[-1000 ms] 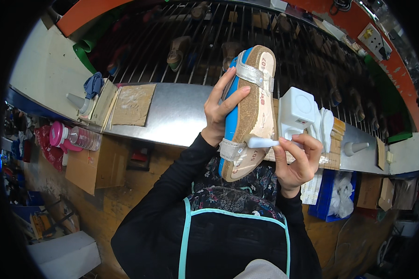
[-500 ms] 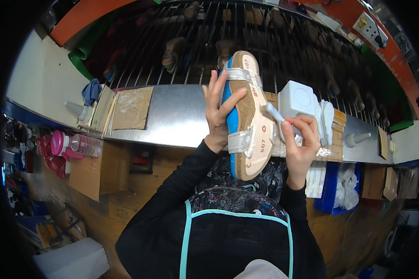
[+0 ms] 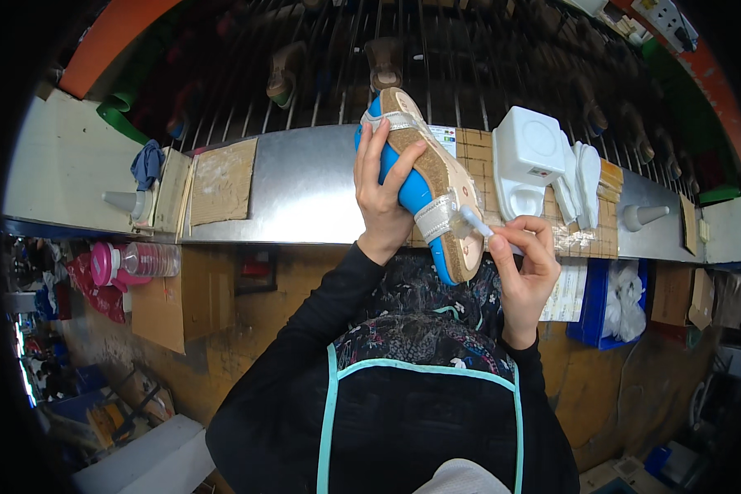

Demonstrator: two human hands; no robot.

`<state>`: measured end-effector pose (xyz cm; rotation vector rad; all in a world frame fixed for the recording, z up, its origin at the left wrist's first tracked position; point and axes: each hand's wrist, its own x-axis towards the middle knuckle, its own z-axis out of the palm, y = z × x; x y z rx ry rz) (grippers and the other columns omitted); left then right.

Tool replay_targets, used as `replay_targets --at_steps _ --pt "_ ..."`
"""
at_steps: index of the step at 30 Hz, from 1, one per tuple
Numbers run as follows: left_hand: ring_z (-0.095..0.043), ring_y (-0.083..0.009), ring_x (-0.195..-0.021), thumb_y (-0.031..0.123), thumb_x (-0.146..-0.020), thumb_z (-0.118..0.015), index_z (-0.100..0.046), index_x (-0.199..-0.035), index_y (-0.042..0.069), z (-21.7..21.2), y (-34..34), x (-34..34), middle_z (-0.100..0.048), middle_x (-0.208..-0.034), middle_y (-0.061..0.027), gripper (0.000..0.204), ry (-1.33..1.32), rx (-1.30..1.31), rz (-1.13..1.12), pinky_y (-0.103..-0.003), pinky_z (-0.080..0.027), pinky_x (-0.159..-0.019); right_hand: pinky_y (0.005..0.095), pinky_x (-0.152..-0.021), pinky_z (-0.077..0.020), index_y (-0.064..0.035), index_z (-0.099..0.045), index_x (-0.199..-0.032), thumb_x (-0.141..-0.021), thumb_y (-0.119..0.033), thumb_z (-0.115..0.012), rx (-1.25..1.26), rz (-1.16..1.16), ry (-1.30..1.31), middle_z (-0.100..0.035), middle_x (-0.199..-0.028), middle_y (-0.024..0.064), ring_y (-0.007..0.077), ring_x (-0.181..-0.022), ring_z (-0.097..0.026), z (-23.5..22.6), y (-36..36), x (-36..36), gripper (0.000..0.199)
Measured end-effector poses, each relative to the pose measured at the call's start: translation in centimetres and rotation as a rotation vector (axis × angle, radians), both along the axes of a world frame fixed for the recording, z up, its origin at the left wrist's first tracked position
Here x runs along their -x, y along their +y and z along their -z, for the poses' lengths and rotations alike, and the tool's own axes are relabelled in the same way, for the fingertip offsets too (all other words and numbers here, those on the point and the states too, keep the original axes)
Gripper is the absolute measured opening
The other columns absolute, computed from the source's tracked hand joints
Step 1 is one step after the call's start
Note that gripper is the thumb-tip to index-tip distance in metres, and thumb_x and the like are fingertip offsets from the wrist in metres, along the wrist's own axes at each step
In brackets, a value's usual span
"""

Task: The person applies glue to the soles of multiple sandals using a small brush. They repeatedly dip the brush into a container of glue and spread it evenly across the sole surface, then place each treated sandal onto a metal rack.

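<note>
Cork-coloured footbed faces the camera: the sandal [image 3: 426,185], blue-soled with silver straps, is gripped by the left hand [image 3: 381,196], fingers wrapped over the footbed edge and thumb behind, held above the metal bench [image 3: 305,193]. Compared with half a second earlier, the sandal is tilted further, toe end up and left, heel end down toward the right hand [image 3: 525,262], and it sits slightly lower in view. The right hand is closed in a pinch on a small white applicator [image 3: 474,222], whose tip now meets the heel-side strap; earlier it lay higher, near the middle of the footbed. Reading: the work point has moved along the shoe toward the heel strap, so that area appears to be under treatment now. Whether anything is deposited cannot be told. White box-shaped device [image 3: 531,160] stands on the bench just behind the right hand, untouched.
</note>
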<state>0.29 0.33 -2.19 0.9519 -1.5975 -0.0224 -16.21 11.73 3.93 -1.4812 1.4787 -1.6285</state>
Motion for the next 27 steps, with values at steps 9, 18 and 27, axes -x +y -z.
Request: replay_targets --at_steps 9,18,27 --pt "-0.041 -0.0445 -0.136 0.017 -0.066 -0.086 -0.067 -0.12 0.024 0.2 -0.1 -0.1 -0.047 -0.145 -0.0171 0.058 -0.03 0.004 0.01 -0.052 -0.039 -0.11 0.0219 -0.065 -0.0448 0.0012 -0.073 -0.093 -0.084 -0.005 -0.075 0.04 0.023 0.097 -0.055 -0.098 0.006 0.0113 -0.082 -0.055 0.2 -2.3 0.1 0.011" --pt "-0.041 -0.0456 -0.135 0.015 -0.067 -0.085 -0.067 -0.121 0.021 -0.3 -0.7 -0.3 -0.047 -0.145 -0.0172 0.057 0.004 -0.009 0.016 -0.051 -0.04 -0.11 0.0218 -0.064 -0.0449 0.0014 -0.073 -0.093 -0.082 -0.003 -0.076 0.07 -0.115 0.061 -0.057 -0.096 0.0056 0.01 -0.08 -0.055 0.0 -2.7 0.9 0.012" --pt "-0.04 -0.0421 -0.137 0.014 -0.067 -0.085 -0.065 -0.124 0.019 -0.3 -1.5 -0.9 -0.046 -0.146 -0.0164 0.06 0.109 -0.074 0.079 -0.049 -0.039 -0.111 0.025 -0.072 -0.0469 0.0007 -0.074 -0.091 -0.081 -0.004 -0.077 -0.101 -0.217 -0.125 -0.058 -0.095 0.006 0.0131 -0.084 -0.057 1.0 0.9 1.8 0.012"
